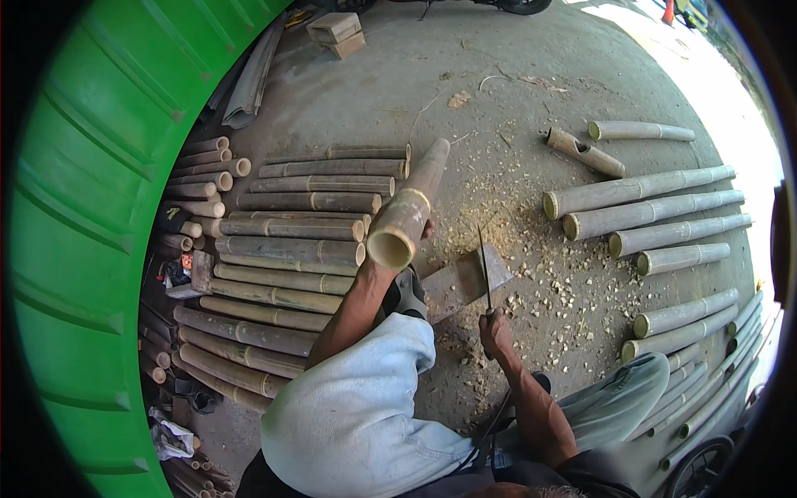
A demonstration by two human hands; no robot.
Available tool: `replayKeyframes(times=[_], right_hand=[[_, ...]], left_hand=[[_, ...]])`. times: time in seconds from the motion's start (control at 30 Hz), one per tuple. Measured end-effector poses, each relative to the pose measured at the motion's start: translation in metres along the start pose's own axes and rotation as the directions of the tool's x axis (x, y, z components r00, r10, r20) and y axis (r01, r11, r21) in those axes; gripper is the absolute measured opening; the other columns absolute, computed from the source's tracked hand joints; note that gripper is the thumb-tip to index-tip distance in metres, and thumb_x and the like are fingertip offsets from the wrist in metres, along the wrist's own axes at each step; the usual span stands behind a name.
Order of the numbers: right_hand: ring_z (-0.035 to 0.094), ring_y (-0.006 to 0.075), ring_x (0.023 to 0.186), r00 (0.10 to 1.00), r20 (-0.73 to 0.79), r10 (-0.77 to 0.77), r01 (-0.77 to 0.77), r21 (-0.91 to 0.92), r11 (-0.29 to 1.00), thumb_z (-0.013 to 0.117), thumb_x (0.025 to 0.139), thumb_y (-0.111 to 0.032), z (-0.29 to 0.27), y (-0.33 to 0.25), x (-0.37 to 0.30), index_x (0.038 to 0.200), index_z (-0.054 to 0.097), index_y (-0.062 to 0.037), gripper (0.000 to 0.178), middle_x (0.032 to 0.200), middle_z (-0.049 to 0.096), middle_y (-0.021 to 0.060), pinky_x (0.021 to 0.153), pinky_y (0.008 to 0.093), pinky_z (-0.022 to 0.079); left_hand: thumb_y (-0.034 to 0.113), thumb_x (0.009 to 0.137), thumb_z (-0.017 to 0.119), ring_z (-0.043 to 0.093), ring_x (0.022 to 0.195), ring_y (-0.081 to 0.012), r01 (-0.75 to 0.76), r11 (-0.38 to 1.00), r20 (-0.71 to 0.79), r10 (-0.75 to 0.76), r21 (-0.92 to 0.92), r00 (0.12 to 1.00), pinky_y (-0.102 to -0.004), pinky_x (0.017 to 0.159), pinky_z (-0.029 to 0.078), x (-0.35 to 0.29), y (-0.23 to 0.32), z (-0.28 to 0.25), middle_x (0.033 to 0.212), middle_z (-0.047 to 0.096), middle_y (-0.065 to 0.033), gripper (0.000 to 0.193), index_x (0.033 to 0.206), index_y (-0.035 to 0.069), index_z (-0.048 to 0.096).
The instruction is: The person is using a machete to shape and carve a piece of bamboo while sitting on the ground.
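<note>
A thick bamboo tube point(407, 211) is raised in front of me, its pale hollow end tilted toward me. My left hand point(429, 229) is closed around it from beneath; most of the hand is hidden behind the tube, with only fingertips showing on its right side. My right hand point(497, 334) grips a long, narrow-bladed knife point(485, 272), its blade pointing away from me and apart from the bamboo. Below the blade a flat wooden board point(455, 287) lies on the floor beside my shoe, among pale wood chips point(540, 286).
Rows of bamboo lengths point(286, 249) lie to the left, beside a green corrugated wall point(83, 216). More bamboo poles point(656, 197) lie to the right, near a short piece with a notch point(585, 153). Wooden blocks point(336, 35) sit at the back.
</note>
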State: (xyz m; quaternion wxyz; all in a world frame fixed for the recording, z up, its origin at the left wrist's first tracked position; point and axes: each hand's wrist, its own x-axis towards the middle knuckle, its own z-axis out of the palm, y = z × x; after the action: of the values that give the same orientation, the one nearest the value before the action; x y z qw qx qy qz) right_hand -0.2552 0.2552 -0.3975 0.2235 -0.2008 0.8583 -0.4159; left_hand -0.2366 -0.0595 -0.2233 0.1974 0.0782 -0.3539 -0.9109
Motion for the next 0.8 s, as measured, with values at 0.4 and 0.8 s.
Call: replayKeyframes(times=[0.4, 0.8], right_hand=[[0.062, 0.0429, 0.061, 0.984, 0.180, -0.002, -0.013, 0.081, 0.997, 0.062, 0.100, -0.030, -0.018, -0.041, -0.022, 0.096, 0.057, 0.0043, 0.035, 0.070, 0.062, 0.0245, 0.058, 0.0487, 0.046], [0.068, 0.0381, 0.068, 0.893, -0.346, 0.287, -0.286, 0.057, 0.957, 0.060, 0.102, -0.031, -0.030, -0.016, 0.007, 0.100, 0.057, 0.0062, 0.037, 0.075, 0.067, 0.0233, 0.063, 0.0500, 0.050]], left_hand=[[0.014, 0.079, 0.087, 0.062, 0.115, -0.0301, -0.334, 0.537, -0.205, 0.712, 0.775, 0.671, -0.0432, 0.109, 0.044, 0.046, 0.014, 0.017, 0.127, 0.063, -0.0197, 0.063, 0.131, -0.006, 0.057], [0.012, 0.087, 0.083, 0.064, 0.113, -0.0288, -0.560, 0.215, 0.096, 0.876, 0.800, 0.473, -0.0407, 0.099, 0.053, 0.045, 0.067, 0.029, 0.122, 0.062, -0.0225, 0.063, 0.133, -0.013, 0.047]])
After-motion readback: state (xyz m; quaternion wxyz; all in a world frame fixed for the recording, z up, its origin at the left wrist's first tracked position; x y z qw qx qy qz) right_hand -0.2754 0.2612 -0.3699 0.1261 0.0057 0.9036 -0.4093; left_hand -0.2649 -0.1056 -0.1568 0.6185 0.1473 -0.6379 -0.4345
